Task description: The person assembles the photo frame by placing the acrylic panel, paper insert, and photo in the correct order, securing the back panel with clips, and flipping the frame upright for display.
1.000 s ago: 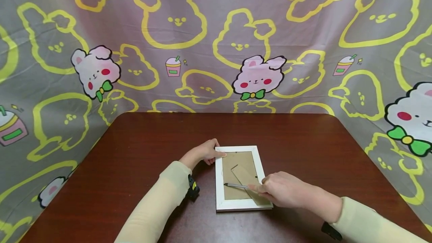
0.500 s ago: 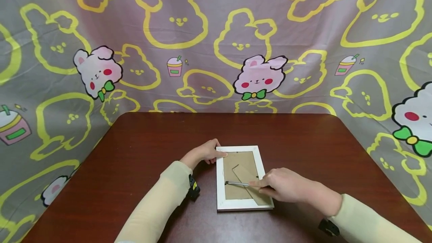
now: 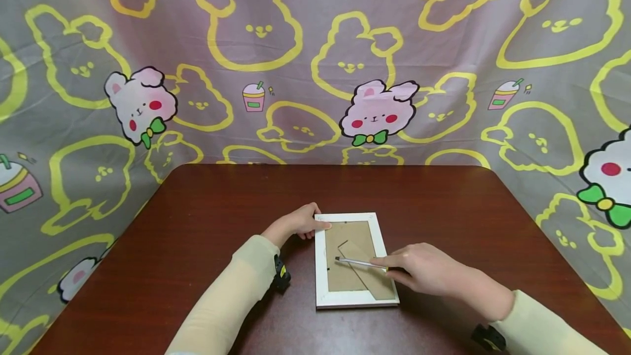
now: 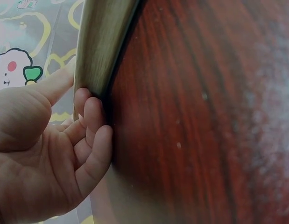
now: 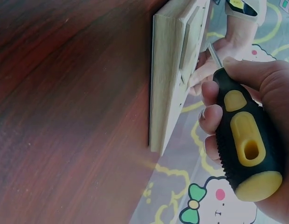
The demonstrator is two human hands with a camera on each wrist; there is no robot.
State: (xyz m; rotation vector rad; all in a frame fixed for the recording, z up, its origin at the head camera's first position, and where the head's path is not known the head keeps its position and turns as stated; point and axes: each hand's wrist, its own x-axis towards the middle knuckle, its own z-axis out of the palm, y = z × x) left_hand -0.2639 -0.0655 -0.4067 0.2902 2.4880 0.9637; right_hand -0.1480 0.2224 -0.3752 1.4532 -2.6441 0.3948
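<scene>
A white picture frame (image 3: 321, 256) lies back side up on the table, with a brown backing board (image 3: 340, 281) and a slanted stand leg (image 3: 377, 284). Small dark tabs show at the board's edge. My left hand (image 3: 300, 222) holds the frame's upper left corner, thumb on top and fingers curled against its wooden side (image 4: 95, 46). In my right hand (image 3: 426, 270) is a screwdriver (image 5: 247, 135) with a black and yellow handle, gripped in curled fingers. Its metal shaft (image 3: 357, 262) points left across the backing, the tip over the board to the right of the left tab.
The dark red-brown wooden table (image 3: 222, 196) spreads around the frame. A grey curtain (image 3: 296, 43) with cartoon rabbits hangs behind it and along both sides. Black wrist devices sit at the left sleeve (image 3: 256, 262) and the right sleeve (image 3: 537, 316).
The screwdriver tip has left the tab at the board's left edge and moved right and slightly up, with my right hand. My left hand and the frame have stayed in place.
</scene>
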